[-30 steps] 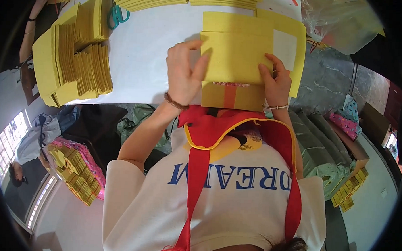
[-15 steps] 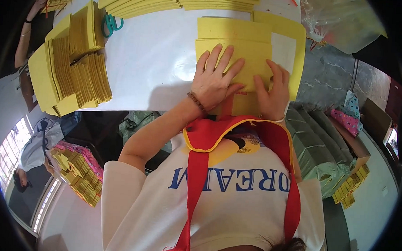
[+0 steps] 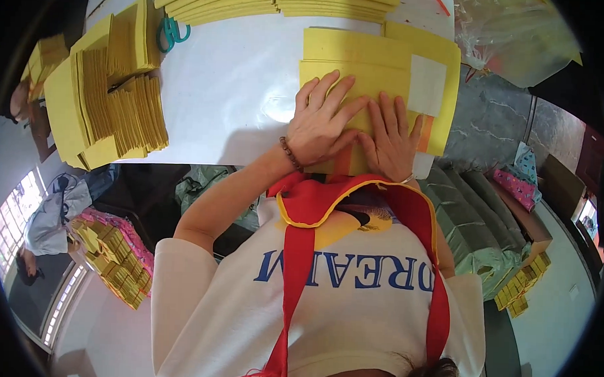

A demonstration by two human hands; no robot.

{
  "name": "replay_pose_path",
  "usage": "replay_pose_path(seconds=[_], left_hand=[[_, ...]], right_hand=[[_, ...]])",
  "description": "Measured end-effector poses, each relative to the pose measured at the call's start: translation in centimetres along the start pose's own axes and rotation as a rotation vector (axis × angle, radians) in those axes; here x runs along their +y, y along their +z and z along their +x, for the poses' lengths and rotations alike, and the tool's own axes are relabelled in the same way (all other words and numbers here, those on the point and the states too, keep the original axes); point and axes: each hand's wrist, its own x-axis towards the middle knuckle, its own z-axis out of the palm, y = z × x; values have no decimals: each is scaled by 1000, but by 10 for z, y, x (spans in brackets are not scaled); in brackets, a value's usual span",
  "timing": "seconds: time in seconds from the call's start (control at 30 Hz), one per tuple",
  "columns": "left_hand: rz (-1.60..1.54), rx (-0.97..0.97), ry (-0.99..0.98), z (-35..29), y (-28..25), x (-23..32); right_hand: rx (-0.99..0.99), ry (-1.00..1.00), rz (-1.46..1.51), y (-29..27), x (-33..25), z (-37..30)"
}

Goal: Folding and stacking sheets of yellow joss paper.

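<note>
A yellow folded paper sheet (image 3: 357, 51) lies at the table's near right, its upper part crossed by a crease or overlapping edge. My left hand (image 3: 321, 119) rests flat on it with the fingers stretched out and pointing away. Beside it my right hand (image 3: 391, 140) also lies flat on the yellow paper, fingers spread, its thumb close to the left thumb. An orange strip (image 3: 343, 161) shows on the paper below my hands. Underneath, to the right, is a larger yellow sheet (image 3: 449, 94) with a pale rectangle (image 3: 427, 83) on it.
Stacks of folded yellow paper (image 3: 92, 95) stand at the table's left, next to teal-handled scissors (image 3: 169, 34). More yellow sheets (image 3: 218, 5) are piled along the far side. A clear plastic bag (image 3: 513, 40) is at far right. At far left another person's hand (image 3: 20, 102) is near a yellow bundle (image 3: 46, 56).
My right hand has moved left and flattened onto the paper, uncovering an orange patch at its right. My left hand has barely shifted. At far left, the other person's yellow bundle has moved nearer.
</note>
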Motion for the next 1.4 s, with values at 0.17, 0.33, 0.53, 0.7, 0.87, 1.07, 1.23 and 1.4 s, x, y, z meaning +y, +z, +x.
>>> replay_pose_path(seconds=[0.17,0.33,0.53,0.7,0.87,1.07,1.23,1.4], left_hand=[[-70,-15,20,1,-11,-1],[98,-141,14,-7,-18,11],[332,-124,38,-5,-13,25],[356,-146,111,-1,-15,22],[431,-108,139,-1,-10,24],[558,-111,191,-1,-4,25],[659,-122,222,-4,-2,25],[656,-133,235,-5,1,24]], right_hand=[[28,15,4,4,1,0],[18,16,8,4,2,3],[44,4,5,8,4,-1],[45,12,47,6,3,0],[22,5,61,4,2,1],[36,-18,48,5,4,0],[40,-22,68,5,3,0],[23,-25,100,-2,4,4]])
